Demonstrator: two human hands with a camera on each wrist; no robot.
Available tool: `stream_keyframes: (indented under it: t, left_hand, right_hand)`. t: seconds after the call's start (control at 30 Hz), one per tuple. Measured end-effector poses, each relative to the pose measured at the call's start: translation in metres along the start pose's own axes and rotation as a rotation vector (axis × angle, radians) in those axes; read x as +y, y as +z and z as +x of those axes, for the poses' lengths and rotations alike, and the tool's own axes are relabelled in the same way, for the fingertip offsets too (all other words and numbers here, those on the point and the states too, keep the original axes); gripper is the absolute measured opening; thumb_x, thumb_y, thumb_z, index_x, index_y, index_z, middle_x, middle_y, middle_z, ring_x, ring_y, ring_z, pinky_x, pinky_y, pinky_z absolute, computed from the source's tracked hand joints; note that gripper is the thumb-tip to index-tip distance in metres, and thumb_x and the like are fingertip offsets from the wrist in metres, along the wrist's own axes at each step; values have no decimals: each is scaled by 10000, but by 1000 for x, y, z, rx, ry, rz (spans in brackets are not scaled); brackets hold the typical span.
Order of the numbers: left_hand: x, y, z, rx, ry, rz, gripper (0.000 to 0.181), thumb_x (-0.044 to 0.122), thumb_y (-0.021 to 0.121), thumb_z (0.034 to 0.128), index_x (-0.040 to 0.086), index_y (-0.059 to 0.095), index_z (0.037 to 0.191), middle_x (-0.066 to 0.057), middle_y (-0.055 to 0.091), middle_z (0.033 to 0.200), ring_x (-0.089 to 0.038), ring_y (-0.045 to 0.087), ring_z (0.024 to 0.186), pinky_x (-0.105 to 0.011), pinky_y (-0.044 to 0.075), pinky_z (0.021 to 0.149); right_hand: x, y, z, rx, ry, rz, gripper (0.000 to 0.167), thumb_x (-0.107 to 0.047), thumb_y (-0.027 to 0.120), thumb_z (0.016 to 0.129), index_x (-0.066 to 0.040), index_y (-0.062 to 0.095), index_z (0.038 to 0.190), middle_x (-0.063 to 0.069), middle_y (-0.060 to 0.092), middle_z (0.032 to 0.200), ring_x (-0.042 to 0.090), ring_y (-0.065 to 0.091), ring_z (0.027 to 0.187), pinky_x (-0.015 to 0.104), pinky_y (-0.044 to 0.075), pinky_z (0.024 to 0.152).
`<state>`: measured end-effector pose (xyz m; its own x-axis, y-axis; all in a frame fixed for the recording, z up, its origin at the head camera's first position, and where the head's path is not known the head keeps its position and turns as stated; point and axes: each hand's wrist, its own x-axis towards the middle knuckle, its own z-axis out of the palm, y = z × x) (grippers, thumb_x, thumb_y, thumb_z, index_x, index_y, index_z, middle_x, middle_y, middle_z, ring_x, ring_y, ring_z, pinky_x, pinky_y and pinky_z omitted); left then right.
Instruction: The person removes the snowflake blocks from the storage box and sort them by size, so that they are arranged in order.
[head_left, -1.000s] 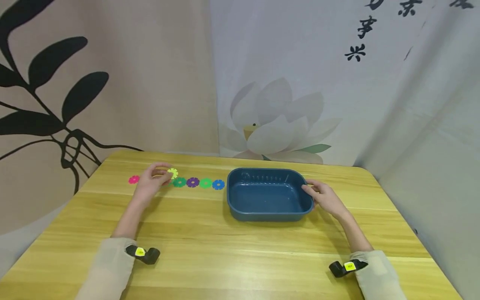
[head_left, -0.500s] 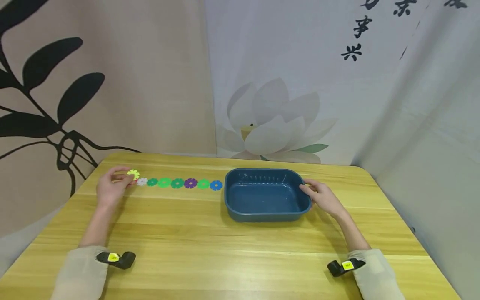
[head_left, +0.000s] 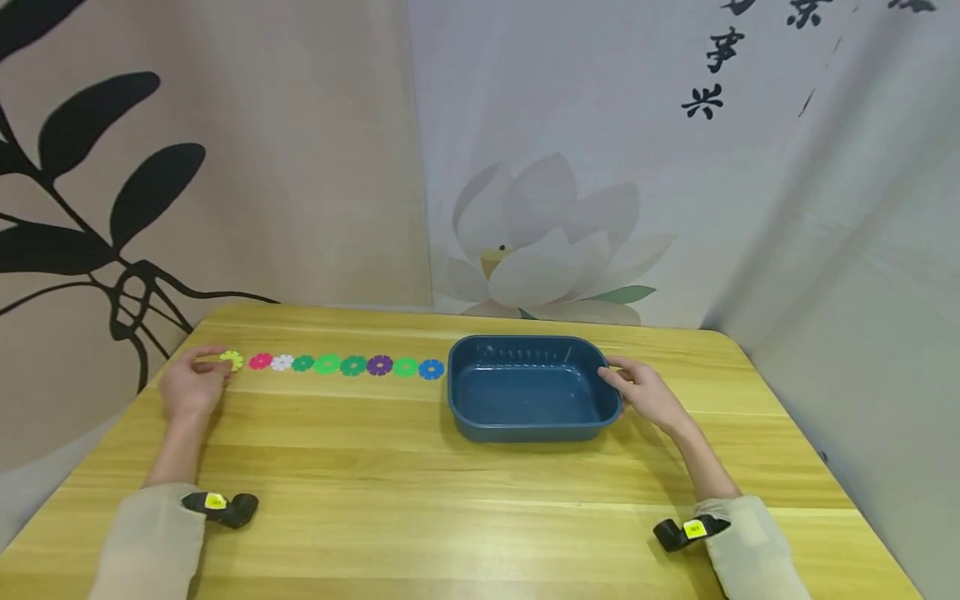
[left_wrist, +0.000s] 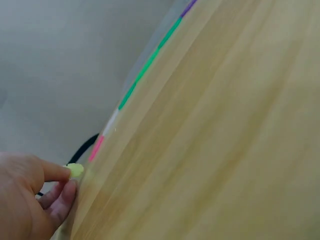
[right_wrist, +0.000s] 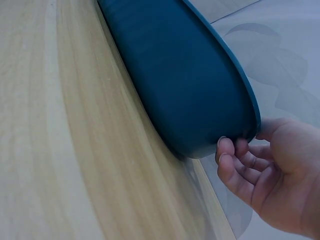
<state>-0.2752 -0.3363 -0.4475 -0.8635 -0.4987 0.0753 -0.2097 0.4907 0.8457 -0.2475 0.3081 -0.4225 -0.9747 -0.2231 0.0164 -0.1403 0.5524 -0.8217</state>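
At the left end of a row of flat, notched flower-shaped discs, my left hand (head_left: 193,385) pinches a yellow disc (head_left: 232,360) between thumb and fingers. The left wrist view shows this yellow disc (left_wrist: 76,170) just off the table's surface or touching it; I cannot tell which. Nearest to it lies a pink disc (head_left: 260,361), then a white disc (head_left: 282,362). Over on the right, my right hand (head_left: 647,393) grips the right end of a dark blue rectangular basin (head_left: 534,434), thumb over the rim and fingers against the outer wall (right_wrist: 190,85).
Green discs (head_left: 327,364), a purple disc (head_left: 379,365) and a blue disc (head_left: 431,369) continue the row toward the basin's left side. Everything stands on a wooden table (head_left: 420,517). A printed curtain (head_left: 337,167) hangs behind its far edge.
My left hand has moved left along the row with the yellow disc and lowered it beyond the pink one. The right hand keeps its grip on the basin, which stays in place.
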Motion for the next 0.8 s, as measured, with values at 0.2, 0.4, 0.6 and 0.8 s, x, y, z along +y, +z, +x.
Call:
stream_keyframes:
  t: [0.2, 0.4, 0.6, 0.8]
  left_hand:
    - [-2, -2, 7, 10, 17, 112, 345, 169, 639, 984, 1, 648, 1286, -118, 701, 946, 22, 491, 622, -199, 415, 573]
    - [0, 1, 12, -15, 10, 161, 397, 215, 638, 992, -29, 626, 1306, -282, 633, 1227, -231, 574, 874, -301, 391, 675]
    - [1, 2, 13, -45, 2, 167, 388, 211, 648, 988, -44, 641, 1281, -273, 630, 1203, -298, 557, 958, -325, 384, 727]
    - [0, 1, 12, -69, -35, 142, 414, 225, 623, 993, -42, 618, 1309, -279, 605, 1262, -331, 551, 1028, -309, 378, 744]
  right_hand:
    - [-1, 0, 1, 3, 0, 2, 583, -322, 541, 1062, 75, 412, 1469, 174, 667, 929, 248, 631, 588, 416, 574, 632]
    - [-2, 0, 1, 5, -8, -5, 577, -321, 540, 1062, 70, 419, 1468, 173, 659, 898, 251, 626, 584, 400, 568, 631]
    - [-2, 0, 1, 6, -7, -5, 575, -324, 546, 1060, 59, 423, 1471, 180, 662, 909, 268, 630, 584, 407, 572, 638]
    - [0, 0, 0, 5, -10, -7, 578, -317, 549, 1059, 65, 421, 1473, 172, 662, 909, 311, 630, 585, 408, 573, 632]
